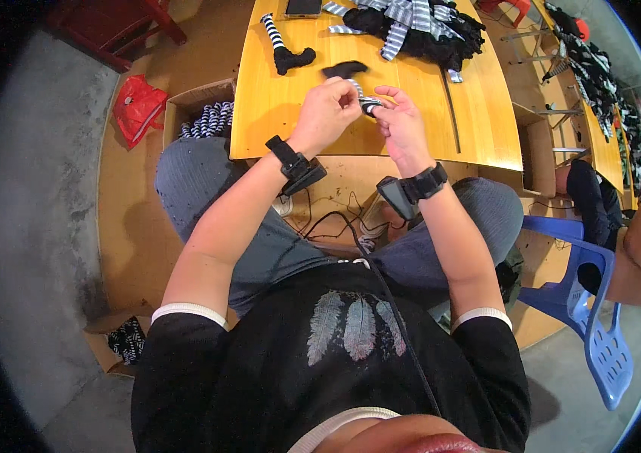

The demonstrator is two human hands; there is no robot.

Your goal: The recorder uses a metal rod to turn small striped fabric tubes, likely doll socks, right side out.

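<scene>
Over the near part of the table, my left hand (326,113) and my right hand (402,127) meet at the striped end of a fabric leg (355,88) with a black, boot-shaped foot. Fingers of both hands are pinched on its black-and-white cloth; the fingertips partly hide that end. The foot points away from me and is smeared by motion. To the left of my hands lies a second striped leg (284,47) with a black pointed boot. Beyond, at the right, sits a heap of black ruffled cloth and grey-white striped strips (419,34).
A dark phone (303,7) lies at the table's far edge, and a thin dark rod (450,109) at the right. Boxes of striped pieces (211,121) and patterned cloth (126,340) stand left. A red bag (138,109) lies there. At right are a blue chair (581,302) and another person's arm (637,234).
</scene>
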